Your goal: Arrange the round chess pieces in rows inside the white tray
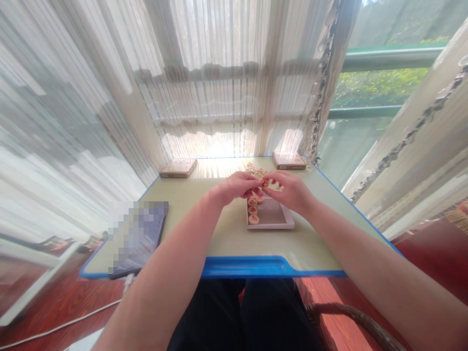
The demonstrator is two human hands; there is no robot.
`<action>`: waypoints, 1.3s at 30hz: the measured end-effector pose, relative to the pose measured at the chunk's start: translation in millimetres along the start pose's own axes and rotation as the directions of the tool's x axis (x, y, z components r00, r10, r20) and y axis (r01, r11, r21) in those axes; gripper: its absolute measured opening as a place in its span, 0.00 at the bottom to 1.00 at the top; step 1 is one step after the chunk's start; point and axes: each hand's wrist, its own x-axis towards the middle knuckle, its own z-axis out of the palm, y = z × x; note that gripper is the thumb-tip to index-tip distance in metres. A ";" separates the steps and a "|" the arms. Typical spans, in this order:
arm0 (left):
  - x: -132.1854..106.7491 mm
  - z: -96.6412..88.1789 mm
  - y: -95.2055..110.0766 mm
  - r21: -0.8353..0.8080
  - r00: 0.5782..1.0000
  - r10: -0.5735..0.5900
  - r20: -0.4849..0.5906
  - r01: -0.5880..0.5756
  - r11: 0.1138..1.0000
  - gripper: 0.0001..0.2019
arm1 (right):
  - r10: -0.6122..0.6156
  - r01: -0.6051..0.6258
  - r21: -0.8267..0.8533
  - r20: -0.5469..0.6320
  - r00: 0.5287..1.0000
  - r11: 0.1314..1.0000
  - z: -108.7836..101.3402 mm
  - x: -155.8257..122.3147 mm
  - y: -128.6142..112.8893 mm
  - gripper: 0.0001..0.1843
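My right hand (290, 189) pinches a round wooden Chinese chess piece (264, 184) with a red character, above the far side of a shallow open box (289, 226). Close against that piece, my left hand (241, 186) is closed with curled fingers; what it holds, if anything, is hidden. Along the box's left wall lies a column of Chinese chess pieces (253, 210), red characters facing up. Beyond my hands, a loose heap of more pieces (256, 169) rests on the table, partly covered by my fingers.
Two flat boxes stand at the far corners, one at left (179, 167) and one at right (288, 160). A tablet-like device (146, 239), partly blurred out, lies left with a white cable (73, 321). The table has a blue edge (244, 266); curtains (226, 97) hang behind it.
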 end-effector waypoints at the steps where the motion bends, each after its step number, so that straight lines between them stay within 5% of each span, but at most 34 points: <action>1: -0.4 0.2 0.6 0.000 1.000 -0.002 -0.003 0.002 1.000 0.15 | -0.018 0.018 -0.004 -0.018 1.000 1.000 0.3 0.2 0.6 0.11; 14: -2.6 2.5 5.4 -0.005 0.998 -0.056 -0.021 0.056 0.998 0.10 | -0.078 0.075 -0.058 -0.057 0.995 0.996 0.9 0.6 0.5 0.11; 17: 1.1 0.4 3.5 0.039 0.986 -0.063 -0.153 0.070 0.997 0.09 | -0.047 0.046 -0.042 -0.036 0.998 0.998 -0.7 0.8 0.7 0.11; 20: 7.1 -5.6 -1.9 0.106 0.927 -0.038 -0.373 0.084 0.991 0.07 | -0.005 0.006 -0.032 0.026 1.000 0.999 -0.6 0.6 3.7 0.10; 23: 11.2 -11.7 -7.2 0.123 0.891 -0.037 -0.453 0.104 0.987 0.07 | 0.000 0.002 -0.021 0.118 0.993 1.000 1.7 0.0 9.3 0.10; 39: 8.2 -6.4 -3.6 0.189 0.923 -0.016 -0.385 0.096 0.977 0.09 | 0.083 -0.060 -0.081 0.313 0.946 0.995 11.6 -3.8 18.2 0.11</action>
